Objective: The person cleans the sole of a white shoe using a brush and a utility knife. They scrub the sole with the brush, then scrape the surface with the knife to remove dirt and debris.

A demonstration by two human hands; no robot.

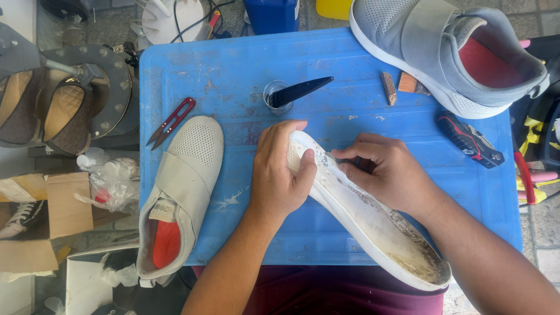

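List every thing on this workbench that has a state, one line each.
White sole: detached, tilted, dirty inner face up.
Left hand: clamped on the sole's toe.
Right hand: pinching a small dark tool against the sole.
Beige shoe: lying on the table, strap closed.
Grey shoe: upright, strap closed.
Red snips: lying unused.
Small cup: upright, dark tool inside.

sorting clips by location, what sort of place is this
Probably a shoe repair stall or workshop. Both hands hold a detached white sole over a blue table, with grey shoes, red snips and a small glue cup around it.
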